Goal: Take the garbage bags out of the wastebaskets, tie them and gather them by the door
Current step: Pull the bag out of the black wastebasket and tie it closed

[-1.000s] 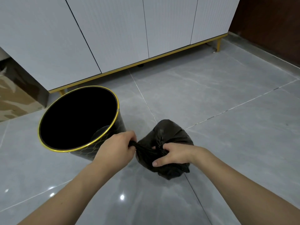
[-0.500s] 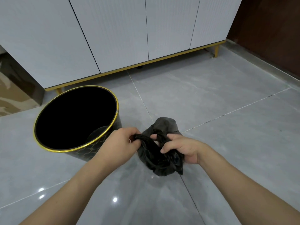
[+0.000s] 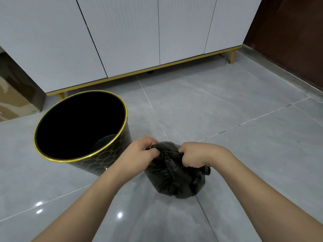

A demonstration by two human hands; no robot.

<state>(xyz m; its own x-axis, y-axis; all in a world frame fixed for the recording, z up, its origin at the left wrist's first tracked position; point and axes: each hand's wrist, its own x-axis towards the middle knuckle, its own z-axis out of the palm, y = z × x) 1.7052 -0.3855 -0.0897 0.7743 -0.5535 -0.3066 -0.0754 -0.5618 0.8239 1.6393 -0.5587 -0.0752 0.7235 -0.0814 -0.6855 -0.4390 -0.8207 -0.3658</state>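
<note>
Both hands work at the mouth of the black garbage bag (image 3: 174, 179), which rests on the grey tiled floor (image 3: 244, 145) at about five o'clock from the wastebasket (image 3: 111, 154) and just beside it. Reading from the left: a brown cardboard box (image 3: 12, 102) stands at the frame's nine o'clock edge, against the end of a white cabinet (image 3: 122, 35) raised on gold legs. Next comes the wastebasket, black with a gold rim, upright, its interior dark and showing no liner, which suggests that this bag came out of it. Then the left hand (image 3: 141, 154), fingers curled, grips one twisted end of the bag's neck at the bag's ten o'clock side. The right hand (image 3: 195, 156), also closed, grips the other end at the bag's two o'clock side, with a loose tail of plastic showing just below its wrist. Between the two fists a short, taut strand of plastic crosses the top of the bag, and the hands appear set on opposite sides to draw a knot tight. Setting the bag on the floor lets its own weight steady it while the knot is made. By this reading the tying step is under way, with carrying to the door not yet done. At the frame's two o'clock corner stands a dark brown panel (image 3: 288, 32), possibly the door, though that cannot be told.
</note>
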